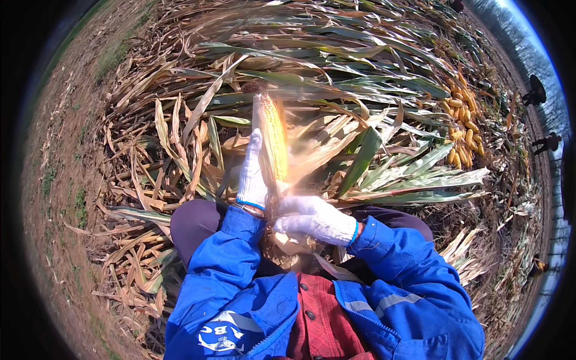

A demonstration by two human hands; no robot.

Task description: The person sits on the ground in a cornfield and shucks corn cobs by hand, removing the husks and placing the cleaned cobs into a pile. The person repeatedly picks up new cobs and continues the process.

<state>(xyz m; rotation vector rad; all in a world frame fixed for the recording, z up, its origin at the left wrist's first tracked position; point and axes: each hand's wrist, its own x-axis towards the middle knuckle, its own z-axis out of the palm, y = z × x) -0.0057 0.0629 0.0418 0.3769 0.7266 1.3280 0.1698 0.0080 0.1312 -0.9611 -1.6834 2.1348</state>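
Note:
An ear of corn [276, 139] stands nearly upright before me, its yellow kernels bare on the right side. Dry pale husk [262, 112] still covers its left side, and dark brown silk [254, 86] tops the tip. My left hand [253, 173], in a white knit glove, grips the ear from the left; part of the hand is hidden behind the cob. Close to the ear's lower end, my right hand [315, 220], gloved alike, is closed on husk [292, 245] peeled down toward my lap. Some of this area is blurred.
Cut corn stalks with dry leaves [315, 58] lie in a thick layer ahead and around my knees. Husked ears [463, 121] form a pile at the right. Bare soil [67, 157] spans the left. Other people [535, 92] are far off at the right rim.

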